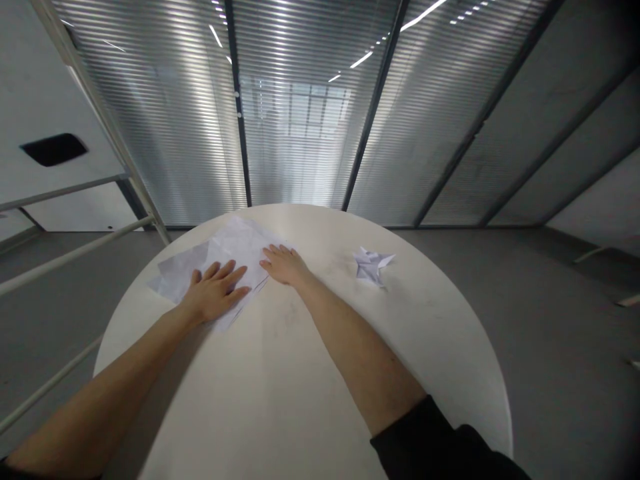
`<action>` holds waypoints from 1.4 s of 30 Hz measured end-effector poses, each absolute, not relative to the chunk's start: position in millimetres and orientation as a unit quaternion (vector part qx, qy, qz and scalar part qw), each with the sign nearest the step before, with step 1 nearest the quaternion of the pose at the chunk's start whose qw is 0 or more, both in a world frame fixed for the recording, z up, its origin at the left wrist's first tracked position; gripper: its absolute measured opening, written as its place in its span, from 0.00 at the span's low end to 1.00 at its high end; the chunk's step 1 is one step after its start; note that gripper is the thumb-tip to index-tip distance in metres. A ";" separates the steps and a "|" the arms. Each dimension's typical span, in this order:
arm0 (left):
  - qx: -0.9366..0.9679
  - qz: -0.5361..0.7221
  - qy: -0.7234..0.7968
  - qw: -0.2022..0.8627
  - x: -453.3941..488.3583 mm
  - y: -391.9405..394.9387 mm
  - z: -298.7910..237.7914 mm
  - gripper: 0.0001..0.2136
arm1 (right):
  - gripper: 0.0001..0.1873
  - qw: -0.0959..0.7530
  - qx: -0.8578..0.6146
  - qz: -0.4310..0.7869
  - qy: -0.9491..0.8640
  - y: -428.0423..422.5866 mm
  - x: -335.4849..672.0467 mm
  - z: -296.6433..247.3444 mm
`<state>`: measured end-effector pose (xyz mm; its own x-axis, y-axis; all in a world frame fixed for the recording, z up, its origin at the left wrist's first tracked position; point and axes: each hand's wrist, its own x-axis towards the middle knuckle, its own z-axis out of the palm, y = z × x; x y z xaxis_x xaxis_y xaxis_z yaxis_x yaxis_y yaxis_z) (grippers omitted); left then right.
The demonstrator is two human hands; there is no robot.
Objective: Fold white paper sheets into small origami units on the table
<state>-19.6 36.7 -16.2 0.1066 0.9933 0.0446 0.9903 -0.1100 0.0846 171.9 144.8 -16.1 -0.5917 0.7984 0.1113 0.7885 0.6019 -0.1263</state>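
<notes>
Several white sheets of paper (235, 239) lie overlapped at the far left of the round table. Flat on top of them, with its fingers spread, rests my left hand (213, 292). My right hand (284, 264) lies at the right edge of the sheets, fingers stretched out and touching the paper; neither hand grips anything. A folded white paper shape (371, 265) with several pointed tips stands on the table, to the right of my right hand and apart from it.
The white round table (280, 400) has its far edge near a wall of glass panels with blinds (300, 133). Pale metal rails (75, 253) run along the left side. Grey floor (550, 333) surrounds the table.
</notes>
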 end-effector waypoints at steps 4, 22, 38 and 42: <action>0.709 0.035 0.704 0.028 -21.1 37.3 -18.2 0.33 | 0.25 0.064 -0.458 0.018 -0.886 141.2 194.7 -8.9; 0.716 0.126 0.686 -0.012 21.2 33.2 41.2 0.31 | 0.11 0.001 -0.658 -0.170 -0.734 58.4 371.3 14.6; 0.723 0.450 0.434 0.294 103.3 -1.3 23.8 0.18 | 0.04 0.252 -0.376 0.077 -0.888 6.6 325.4 49.1; 0.753 0.459 0.384 0.275 108.8 -1.8 20.1 0.15 | 0.02 0.322 -0.371 0.180 -0.852 3.6 321.5 40.9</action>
<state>108.8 -1.8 20.1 0.2841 0.8301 0.4798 0.3255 -0.5542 0.7661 321.5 3.6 40.9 -0.5173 0.7486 0.4146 0.5165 0.6594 -0.5462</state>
